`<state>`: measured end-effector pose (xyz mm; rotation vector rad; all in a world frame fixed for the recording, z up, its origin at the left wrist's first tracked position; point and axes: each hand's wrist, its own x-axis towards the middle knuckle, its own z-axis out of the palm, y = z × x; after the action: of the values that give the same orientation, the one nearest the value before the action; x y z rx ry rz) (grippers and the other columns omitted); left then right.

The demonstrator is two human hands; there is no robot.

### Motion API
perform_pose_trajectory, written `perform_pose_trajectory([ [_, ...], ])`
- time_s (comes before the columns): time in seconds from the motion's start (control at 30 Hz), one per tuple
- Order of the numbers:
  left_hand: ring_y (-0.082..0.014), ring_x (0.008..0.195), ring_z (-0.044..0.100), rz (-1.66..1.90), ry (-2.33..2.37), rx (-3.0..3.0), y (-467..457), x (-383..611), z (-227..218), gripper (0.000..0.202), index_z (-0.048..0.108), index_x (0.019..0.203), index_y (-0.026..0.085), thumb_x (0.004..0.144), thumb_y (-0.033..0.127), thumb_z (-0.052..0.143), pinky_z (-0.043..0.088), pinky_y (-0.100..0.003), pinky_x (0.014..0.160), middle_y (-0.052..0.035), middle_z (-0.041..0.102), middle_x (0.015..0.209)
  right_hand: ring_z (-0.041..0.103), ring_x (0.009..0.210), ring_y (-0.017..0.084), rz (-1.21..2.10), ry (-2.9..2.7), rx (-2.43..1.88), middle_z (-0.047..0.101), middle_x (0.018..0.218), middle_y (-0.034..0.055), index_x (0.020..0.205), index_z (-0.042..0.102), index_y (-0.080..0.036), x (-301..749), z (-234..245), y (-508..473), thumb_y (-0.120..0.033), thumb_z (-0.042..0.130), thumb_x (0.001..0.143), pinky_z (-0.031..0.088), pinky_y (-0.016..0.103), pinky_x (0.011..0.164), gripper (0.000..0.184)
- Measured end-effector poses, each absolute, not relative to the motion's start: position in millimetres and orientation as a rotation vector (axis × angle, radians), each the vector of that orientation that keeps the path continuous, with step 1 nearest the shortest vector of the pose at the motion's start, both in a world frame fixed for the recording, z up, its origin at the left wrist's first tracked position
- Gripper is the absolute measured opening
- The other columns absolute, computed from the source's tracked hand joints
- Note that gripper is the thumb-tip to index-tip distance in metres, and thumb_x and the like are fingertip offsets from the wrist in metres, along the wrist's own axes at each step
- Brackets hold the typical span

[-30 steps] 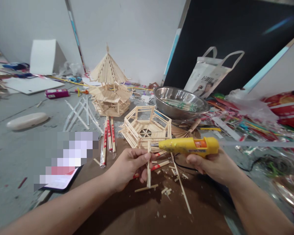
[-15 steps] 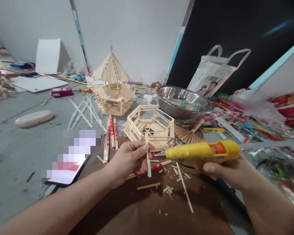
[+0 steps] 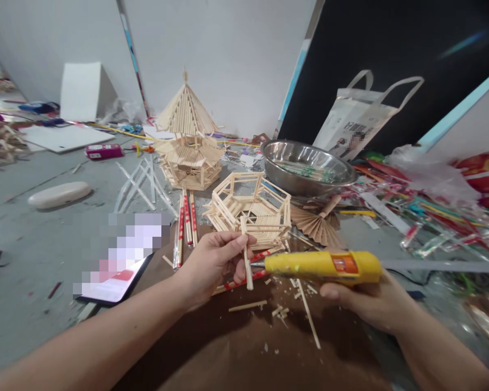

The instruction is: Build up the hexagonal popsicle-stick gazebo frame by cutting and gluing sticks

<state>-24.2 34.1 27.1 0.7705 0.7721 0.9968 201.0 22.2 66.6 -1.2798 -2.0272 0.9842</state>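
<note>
Left grip (image 3: 217, 255) tight on one wooden piece (image 3: 248, 276), right grip (image 3: 369, 301) snug around one yellow glue gun (image 3: 305, 265)

- Single head-worn camera, looking forward and down over the person's forearms (image 3: 118, 328), which enter from the lower corners.
- Close range, low centre: the brown work surface (image 3: 236, 353), left hand (image 3: 220, 255) and right hand (image 3: 362, 298).
- Farthest: the pale wall panel (image 3: 228, 54) behind the stick pagoda (image 3: 189, 156).
</note>
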Motion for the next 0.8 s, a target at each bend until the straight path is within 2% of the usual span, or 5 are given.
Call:
perform_pose_trajectory([
  [0.17,-0.0029,0.036,0.047,1.003,0.757,0.769,34.1,-23.9,26.3,0.019,0.058,0.083,0.012,0.074,0.027,0.054,0.040,-0.017,0.037,0.0014,0.056,0.062,0.055,0.060,0.014,0.851,-2.145,-1.237,0.059,0.068,0.0019,0.071,0.061,-0.020,200.9,64.9,23.4,-0.038,0.056,0.067,0.049,0.022,0.058,0.020],
  [0.5,-0.0032,0.036,0.047,0.995,0.764,0.767,34.7,-24.4,26.1,0.019,0.057,0.084,0.011,0.074,0.027,0.054,0.039,-0.016,0.037,0.0009,0.056,0.061,0.055,0.059,0.013,0.907,-2.179,-1.220,0.057,0.067,0.0012,0.070,0.059,-0.021,204.5,63.9,23.0,-0.037,0.056,0.068,0.049,0.021,0.054,0.017],
  [0.8,-0.0033,0.036,0.047,1.007,0.810,0.766,34.4,-25.1,29.5,0.018,0.058,0.081,0.010,0.073,0.026,0.055,0.038,-0.017,0.036,0.0008,0.056,0.060,0.054,0.049,0.012,0.928,-2.156,-1.268,0.057,0.057,-0.0005,0.071,0.058,-0.019,205.0,64.1,21.7,-0.041,0.059,0.064,0.046,0.019,0.043,0.023],
])
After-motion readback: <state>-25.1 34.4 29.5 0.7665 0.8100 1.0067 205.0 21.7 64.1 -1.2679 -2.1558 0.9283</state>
